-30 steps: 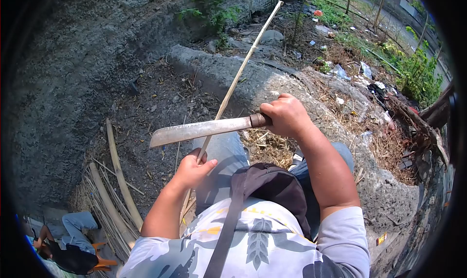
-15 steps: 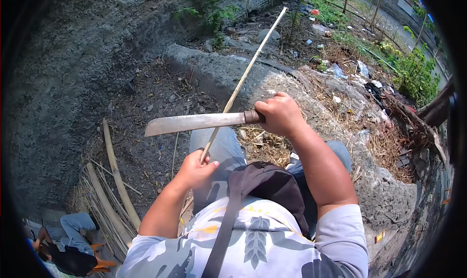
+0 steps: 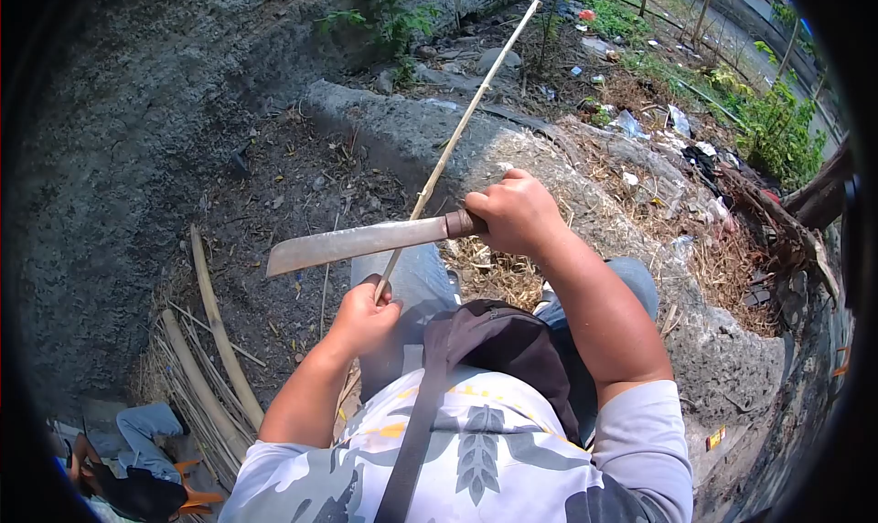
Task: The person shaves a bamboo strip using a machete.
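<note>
My right hand (image 3: 514, 214) is closed round the dark handle of a machete (image 3: 357, 245), whose broad blade points left. The blade lies across a long, thin bamboo strip (image 3: 455, 137) that slants up and away to the right. Near its lower end, my left hand (image 3: 366, 316) grips the strip, fingers wrapped round it and thumb on the near side. Just below the blade, the left fist sits in front of my left knee. The strip's lower end is mostly hidden by the hand.
Split bamboo lengths (image 3: 219, 317) and thin strips lie on the ground at left. A rough wall (image 3: 110, 176) rises beyond them. Ahead runs a concrete ledge (image 3: 384, 121), with litter and dry grass at right. A person (image 3: 137, 477) sits on an orange chair at lower left.
The machete has shifted slightly left and down, its tip dipping lower. Both hands still grip the same things, and the left fist has risen slightly.
</note>
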{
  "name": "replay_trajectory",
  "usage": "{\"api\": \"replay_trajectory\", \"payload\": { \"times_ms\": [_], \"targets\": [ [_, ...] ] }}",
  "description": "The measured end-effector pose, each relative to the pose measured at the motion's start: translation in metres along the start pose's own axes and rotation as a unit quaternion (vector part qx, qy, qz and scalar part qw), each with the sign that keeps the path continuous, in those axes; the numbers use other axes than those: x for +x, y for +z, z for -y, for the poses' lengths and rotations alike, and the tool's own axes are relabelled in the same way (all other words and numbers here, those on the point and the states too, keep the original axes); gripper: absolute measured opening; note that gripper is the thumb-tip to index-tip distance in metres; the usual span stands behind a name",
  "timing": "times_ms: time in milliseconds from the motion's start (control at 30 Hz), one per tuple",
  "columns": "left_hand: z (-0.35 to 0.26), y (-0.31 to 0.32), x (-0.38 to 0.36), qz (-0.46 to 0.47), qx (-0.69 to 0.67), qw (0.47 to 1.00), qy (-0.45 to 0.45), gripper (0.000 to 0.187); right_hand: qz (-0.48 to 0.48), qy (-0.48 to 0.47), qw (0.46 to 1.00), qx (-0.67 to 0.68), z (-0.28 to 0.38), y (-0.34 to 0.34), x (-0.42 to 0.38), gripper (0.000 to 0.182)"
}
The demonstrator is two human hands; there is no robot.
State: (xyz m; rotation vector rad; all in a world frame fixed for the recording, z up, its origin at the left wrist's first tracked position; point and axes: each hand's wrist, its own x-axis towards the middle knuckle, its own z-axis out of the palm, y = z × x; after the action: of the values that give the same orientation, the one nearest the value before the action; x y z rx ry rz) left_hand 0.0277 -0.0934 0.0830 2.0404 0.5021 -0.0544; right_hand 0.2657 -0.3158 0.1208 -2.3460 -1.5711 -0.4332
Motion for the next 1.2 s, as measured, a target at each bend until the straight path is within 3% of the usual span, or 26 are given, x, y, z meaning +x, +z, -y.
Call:
{"api": "replay_trajectory", "payload": {
  "times_ms": [133,200,333,567,633,733,833,1200],
  "targets": [
    [-0.007,-0.007,-0.007,0.01,-0.026,0.999,-0.018,0.019,-0.033,0.105,0.993,0.033,-0.03,0.005,-0.007,0.019],
    [-0.012,-0.005,-0.005,0.023,-0.077,0.995,-0.057,0.019,-0.005,0.098,0.995,0.019,-0.033,0.003,-0.008,0.019],
    [0.01,0.005,-0.007,-0.012,-0.032,0.999,0.005,0.02,0.005,0.076,0.997,-0.005,-0.029,-0.007,-0.009,0.017],
    [-0.003,0.003,-0.007,0.007,-0.083,0.996,-0.044,0.02,0.011,0.028,1.0,0.007,-0.012,0.012,-0.002,0.015],
    [0.008,0.005,-0.004,0.01,-0.076,0.997,-0.022,0.019,0.026,0.003,1.0,-0.003,-0.011,0.012,0.0,0.015],
    [0.008,-0.004,-0.01,0.028,-0.102,0.994,-0.04,0.018,-0.024,0.038,0.998,-0.048,-0.036,0.009,-0.005,0.015],
    [-0.002,-0.013,-0.017,0.026,-0.097,0.994,-0.051,0.017,-0.038,0.131,0.991,-0.012,-0.059,0.014,-0.012,0.021],
    [0.006,-0.008,-0.006,0.011,-0.084,0.996,-0.027,0.015,-0.03,0.005,0.999,-0.023,-0.009,0.008,0.0,0.021]
  ]
}}
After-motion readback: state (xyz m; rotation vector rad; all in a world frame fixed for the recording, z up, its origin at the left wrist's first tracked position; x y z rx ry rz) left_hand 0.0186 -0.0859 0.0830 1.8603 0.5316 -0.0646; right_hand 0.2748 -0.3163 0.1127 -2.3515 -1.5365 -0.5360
